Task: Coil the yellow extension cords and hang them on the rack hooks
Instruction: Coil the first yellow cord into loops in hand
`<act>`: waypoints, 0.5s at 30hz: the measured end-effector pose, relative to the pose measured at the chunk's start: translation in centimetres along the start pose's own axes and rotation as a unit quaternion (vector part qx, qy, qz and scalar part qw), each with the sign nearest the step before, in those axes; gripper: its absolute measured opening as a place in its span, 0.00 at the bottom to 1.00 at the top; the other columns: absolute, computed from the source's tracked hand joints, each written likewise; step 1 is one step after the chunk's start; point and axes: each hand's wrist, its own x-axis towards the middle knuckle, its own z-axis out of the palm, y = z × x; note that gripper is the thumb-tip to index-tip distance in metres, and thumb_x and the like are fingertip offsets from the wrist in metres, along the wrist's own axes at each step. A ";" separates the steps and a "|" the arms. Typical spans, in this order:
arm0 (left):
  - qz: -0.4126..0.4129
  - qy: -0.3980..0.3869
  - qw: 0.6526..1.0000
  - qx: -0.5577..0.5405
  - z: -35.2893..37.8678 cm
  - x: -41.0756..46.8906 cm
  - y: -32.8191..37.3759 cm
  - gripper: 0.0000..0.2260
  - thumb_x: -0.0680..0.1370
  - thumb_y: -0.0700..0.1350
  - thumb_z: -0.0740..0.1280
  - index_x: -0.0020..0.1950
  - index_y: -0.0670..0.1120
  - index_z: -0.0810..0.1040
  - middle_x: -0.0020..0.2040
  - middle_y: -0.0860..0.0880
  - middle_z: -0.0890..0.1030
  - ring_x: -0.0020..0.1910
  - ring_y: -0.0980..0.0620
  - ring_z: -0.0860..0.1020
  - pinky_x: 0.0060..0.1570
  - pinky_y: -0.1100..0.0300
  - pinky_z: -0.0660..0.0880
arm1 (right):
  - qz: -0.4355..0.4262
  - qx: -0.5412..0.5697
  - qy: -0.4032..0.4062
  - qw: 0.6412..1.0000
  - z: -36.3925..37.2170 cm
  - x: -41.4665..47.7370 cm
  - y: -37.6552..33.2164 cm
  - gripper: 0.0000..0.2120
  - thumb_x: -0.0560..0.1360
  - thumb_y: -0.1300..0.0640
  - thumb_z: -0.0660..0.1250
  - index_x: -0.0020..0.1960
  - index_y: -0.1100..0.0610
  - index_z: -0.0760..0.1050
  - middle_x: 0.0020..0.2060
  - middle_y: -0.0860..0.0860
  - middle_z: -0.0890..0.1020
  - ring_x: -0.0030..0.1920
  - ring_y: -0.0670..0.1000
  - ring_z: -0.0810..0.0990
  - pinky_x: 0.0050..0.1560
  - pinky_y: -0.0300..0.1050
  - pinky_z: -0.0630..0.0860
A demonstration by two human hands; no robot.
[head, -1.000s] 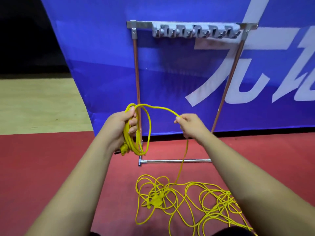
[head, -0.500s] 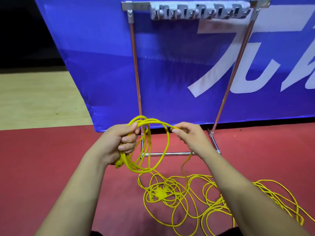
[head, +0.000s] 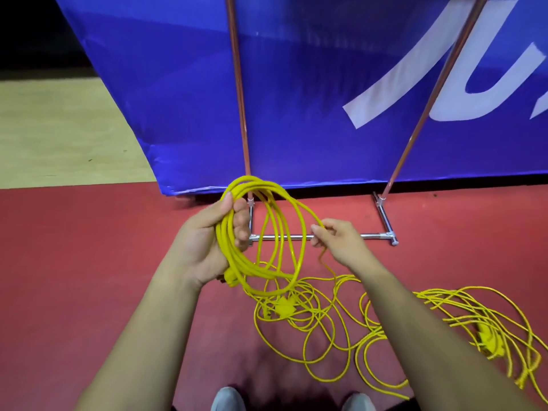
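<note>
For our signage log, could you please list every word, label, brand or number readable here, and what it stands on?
None can be read.
The blue banner bears large white strokes, cut off by the frame edge, too partial to read.
The yellow cords show no label.

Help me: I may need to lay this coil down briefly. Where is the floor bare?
Bare red floor lies left of the left hand, below the blue banner. A smaller patch lies right of the rack base. Crowded: loose yellow cords sprawl under the right hand and forearm, out to the right edge.
</note>
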 end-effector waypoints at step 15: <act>0.085 0.203 0.942 0.253 -0.8 1.4 -1.6 0.07 0.81 0.44 0.60 0.46 0.44 0.73 0.32 0.49 0.81 0.31 0.51 0.82 0.28 0.66 0.75 | -0.007 -0.281 -0.229 0.932 0.7 -1.8 -4.9 0.09 0.76 0.57 0.69 0.37 0.54 0.79 0.20 0.41 0.72 0.22 0.35 0.70 0.26 0.28 0.63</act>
